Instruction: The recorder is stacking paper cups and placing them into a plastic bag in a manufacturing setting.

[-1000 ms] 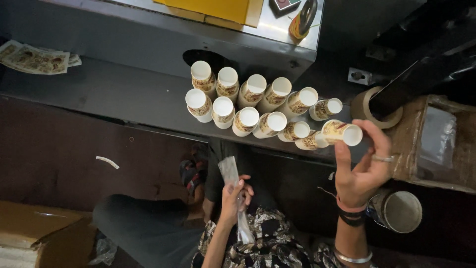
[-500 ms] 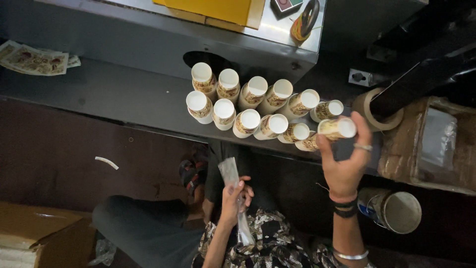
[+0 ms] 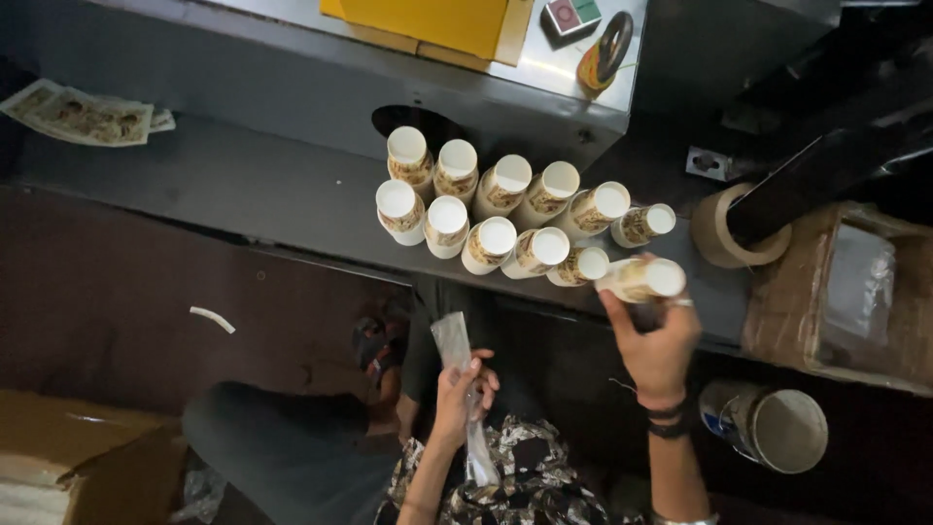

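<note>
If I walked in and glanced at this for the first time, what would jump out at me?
Two tidy rows of white-topped paper cup stacks standing on the dark shelf in the middle would jump out first. The right hand grips the stack at the right end of the front row, while the left hand, lower down, holds a clear plastic sleeve. A bright yellow sheet lies on the metal surface above.

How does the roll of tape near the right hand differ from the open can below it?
The tape roll is plain tan and lies on the dark shelf; the can is metallic, has a blue side, and sits lower, beside the right hand's wrist. The roll is a ring; the can is a deeper cylinder. Both show round openings.
</note>
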